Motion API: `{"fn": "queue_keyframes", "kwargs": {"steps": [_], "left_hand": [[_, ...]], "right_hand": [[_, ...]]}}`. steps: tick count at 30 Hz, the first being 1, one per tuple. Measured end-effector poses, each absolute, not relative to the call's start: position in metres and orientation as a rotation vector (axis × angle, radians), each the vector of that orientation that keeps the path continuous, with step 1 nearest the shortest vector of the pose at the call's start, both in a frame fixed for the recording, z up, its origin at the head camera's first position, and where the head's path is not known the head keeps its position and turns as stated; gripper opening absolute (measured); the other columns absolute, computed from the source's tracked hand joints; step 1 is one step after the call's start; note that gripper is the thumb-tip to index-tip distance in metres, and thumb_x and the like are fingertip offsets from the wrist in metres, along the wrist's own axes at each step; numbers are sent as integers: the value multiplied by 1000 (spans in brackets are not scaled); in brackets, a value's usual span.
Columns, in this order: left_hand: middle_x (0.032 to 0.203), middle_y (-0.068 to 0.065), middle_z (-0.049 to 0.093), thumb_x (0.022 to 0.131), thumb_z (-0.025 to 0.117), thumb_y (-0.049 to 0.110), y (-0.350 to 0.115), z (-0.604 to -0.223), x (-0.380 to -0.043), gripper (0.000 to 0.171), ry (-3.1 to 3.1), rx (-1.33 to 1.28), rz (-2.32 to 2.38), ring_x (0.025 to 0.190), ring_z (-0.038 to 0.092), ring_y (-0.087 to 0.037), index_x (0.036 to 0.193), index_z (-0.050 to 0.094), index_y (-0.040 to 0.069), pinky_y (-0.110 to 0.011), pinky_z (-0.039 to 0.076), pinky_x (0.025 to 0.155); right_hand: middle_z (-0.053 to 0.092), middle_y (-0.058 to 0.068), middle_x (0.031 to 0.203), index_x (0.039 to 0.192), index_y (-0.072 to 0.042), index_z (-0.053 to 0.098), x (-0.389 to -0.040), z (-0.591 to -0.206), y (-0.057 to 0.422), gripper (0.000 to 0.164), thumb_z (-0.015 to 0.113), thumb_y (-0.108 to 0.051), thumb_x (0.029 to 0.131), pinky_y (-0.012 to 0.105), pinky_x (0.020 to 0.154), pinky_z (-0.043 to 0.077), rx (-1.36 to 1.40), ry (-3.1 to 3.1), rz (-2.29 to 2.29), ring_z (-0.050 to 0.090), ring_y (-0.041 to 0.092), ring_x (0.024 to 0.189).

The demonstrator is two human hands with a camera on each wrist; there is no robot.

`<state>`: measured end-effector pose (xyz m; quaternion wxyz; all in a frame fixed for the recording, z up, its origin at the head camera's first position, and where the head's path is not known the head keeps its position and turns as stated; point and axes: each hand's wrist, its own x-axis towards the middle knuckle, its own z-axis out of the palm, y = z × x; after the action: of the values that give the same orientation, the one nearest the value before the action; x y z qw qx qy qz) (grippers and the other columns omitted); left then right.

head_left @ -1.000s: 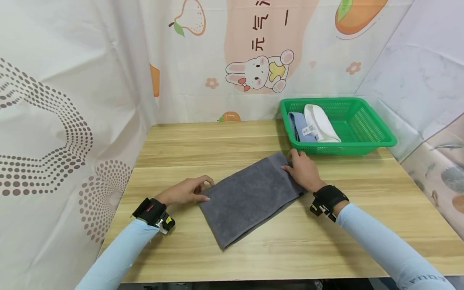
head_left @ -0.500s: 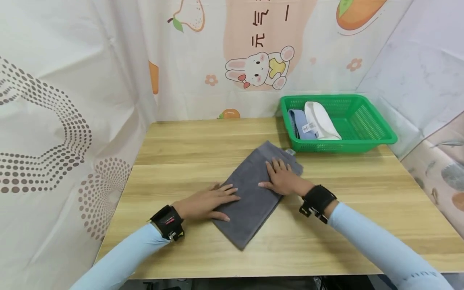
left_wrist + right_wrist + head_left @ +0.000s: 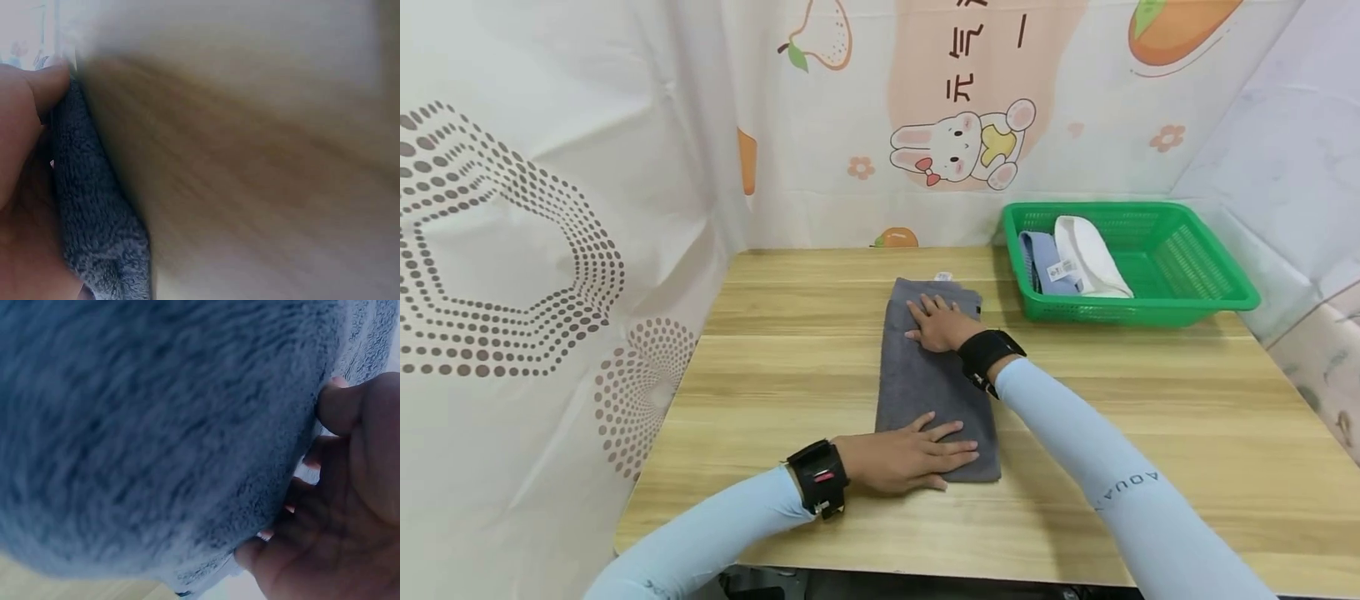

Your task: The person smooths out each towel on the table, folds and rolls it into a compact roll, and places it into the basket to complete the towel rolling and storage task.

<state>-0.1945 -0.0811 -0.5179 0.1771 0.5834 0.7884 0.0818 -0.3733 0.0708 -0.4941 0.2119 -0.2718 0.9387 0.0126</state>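
A folded dark grey towel [image 3: 917, 375] lies on the wooden table, its long side running from near to far, with a small white tag [image 3: 943, 276] at the far edge. Across its near end my left hand [image 3: 898, 457] rests flat, fingers spread and pointing right. My right hand [image 3: 937, 323] presses on the far part with its fingers spread. In the left wrist view, the thumb lies along the edge of the towel [image 3: 94, 187]. The right wrist view shows fingertips [image 3: 340, 409] against the towel's pile [image 3: 156, 437].
A green plastic basket [image 3: 1150, 312] stands at the back right of the table [image 3: 790, 333]. Inside its left part are a folded blue cloth [image 3: 1043, 258] and a white cloth [image 3: 1092, 258]. A printed curtain [image 3: 820, 192] hangs behind the table.
The towel has turned from a slant to nearly straight near-to-far. Both hands went from its edges to lying on top; the left moved right and nearer, the right moved left and farther.
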Motion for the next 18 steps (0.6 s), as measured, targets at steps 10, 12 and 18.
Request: {"fn": "queue_keyframes", "kwargs": {"steps": [10,12,18], "left_hand": [[172,0,9,110,41,47,-67,-517,-205,65,2256,1683,189,157,-4,-31,166,19,23,-59,2,123],[172,0,9,108,42,49,-66,-518,-206,64,2260,1687,187,157,-5,-33,165,22,27,-62,3,122],[172,2,8,108,42,50,-66,-524,-207,65,2292,1653,233,157,-6,-30,166,19,31,-60,1,122]], "right_hand": [[4,19,170,167,-18,7,-395,-499,68,68,35,-45,112,65,120,12,-839,2590,4,3,42,155],[5,19,170,167,-22,10,-397,-500,68,66,36,-46,111,68,118,13,-872,2593,-19,3,43,155],[11,22,169,167,-25,16,-395,-502,65,64,40,-44,111,70,115,19,-940,2638,-32,10,45,154]]}}
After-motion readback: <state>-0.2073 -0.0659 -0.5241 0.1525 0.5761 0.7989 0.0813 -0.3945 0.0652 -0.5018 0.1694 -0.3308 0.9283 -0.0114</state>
